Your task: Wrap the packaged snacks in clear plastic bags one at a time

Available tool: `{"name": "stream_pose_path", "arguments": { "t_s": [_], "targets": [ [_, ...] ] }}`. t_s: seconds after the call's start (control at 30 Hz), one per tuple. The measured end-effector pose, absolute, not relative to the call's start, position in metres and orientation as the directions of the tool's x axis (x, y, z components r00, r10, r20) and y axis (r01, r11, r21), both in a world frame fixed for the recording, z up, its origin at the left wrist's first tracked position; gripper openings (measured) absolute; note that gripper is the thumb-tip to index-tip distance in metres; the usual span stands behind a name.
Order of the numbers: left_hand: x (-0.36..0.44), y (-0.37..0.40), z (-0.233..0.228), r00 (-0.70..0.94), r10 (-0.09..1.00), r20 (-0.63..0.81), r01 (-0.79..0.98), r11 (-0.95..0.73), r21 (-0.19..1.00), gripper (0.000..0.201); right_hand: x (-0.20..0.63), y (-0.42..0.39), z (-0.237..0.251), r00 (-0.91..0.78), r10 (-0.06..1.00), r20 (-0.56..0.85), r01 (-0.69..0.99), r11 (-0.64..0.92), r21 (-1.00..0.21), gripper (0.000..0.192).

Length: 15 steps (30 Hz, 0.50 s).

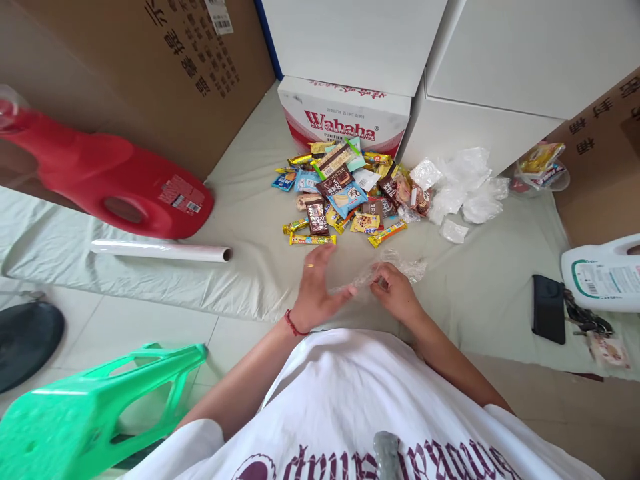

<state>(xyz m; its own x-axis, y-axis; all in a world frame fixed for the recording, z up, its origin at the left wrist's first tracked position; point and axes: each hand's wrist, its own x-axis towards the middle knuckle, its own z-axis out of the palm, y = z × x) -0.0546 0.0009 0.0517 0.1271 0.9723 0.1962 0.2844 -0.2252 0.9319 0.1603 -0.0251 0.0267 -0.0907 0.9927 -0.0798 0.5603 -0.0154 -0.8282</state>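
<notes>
While the left hand (314,293) is spread at the centre of the frame, fingers pointing up and thumb reaching rightward, the right hand (399,291) just beside it has thumb and fingers pinched on a clear plastic film (415,270). The two hands are apart from each other; the left is slightly blurred, and whether its thumb touches the film cannot be told. The film forms a loose, crinkled strip about the right hand, part of it showing beyond the knuckles, right of centre, above the cloth-covered table (267,270). To someone standing by, the material appears very light and limp, likely to cling to skin and to itself, and easily bunched or torn if pulled at one spot; it is best taken by a free edge, thumb tip against fingertip, with an even, gentle pull. Farther up, at upper centre, a pile of wrapped snacks (345,198) lies before a Wahaha carton (345,123); to the right of the pile sit crumpled clear plastic bundles (467,183). At left, a white roll (160,251), its hollow end facing right, lies near a red jug (125,177); towards the right edge, a dark phone (549,309) rests near a white bottle (607,273).
</notes>
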Motion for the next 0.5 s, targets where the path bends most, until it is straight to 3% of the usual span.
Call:
{"name": "stream_pose_path", "arguments": {
  "t_s": [0.07, 0.17, 0.27, 0.37, 0.5],
  "targets": [
    [-0.039, 0.002, 0.056, 0.283, 0.935, 0.215, 0.302, -0.299, 0.905, 0.065, 0.160, -0.024, 0.033, -0.091, 0.992, -0.089, 0.571, -0.021, -0.821, 0.005],
    [-0.025, 0.005, 0.045, 0.331, 0.936, 0.121, 0.279, -0.219, 0.935, 0.025, 0.166, -0.023, 0.038, -0.064, 0.989, -0.131, 0.545, -0.076, -0.835, 0.008],
    [-0.031, 0.016, 0.027, 0.137, 0.990, -0.041, 0.164, 0.018, 0.986, 0.034, 0.180, -0.027, 0.038, -0.022, 0.980, -0.200, 0.439, -0.170, -0.882, 0.016],
    [-0.048, 0.030, 0.013, -0.121, 0.963, -0.240, -0.069, 0.233, 0.970, 0.040, 0.195, -0.041, 0.035, 0.031, 0.972, -0.233, 0.321, -0.231, -0.918, 0.023],
    [-0.067, 0.031, 0.001, -0.313, 0.878, -0.363, -0.230, 0.301, 0.926, 0.038, 0.207, -0.069, 0.026, 0.030, 0.949, -0.313, 0.249, -0.310, -0.918, 0.029]
  ]
}}
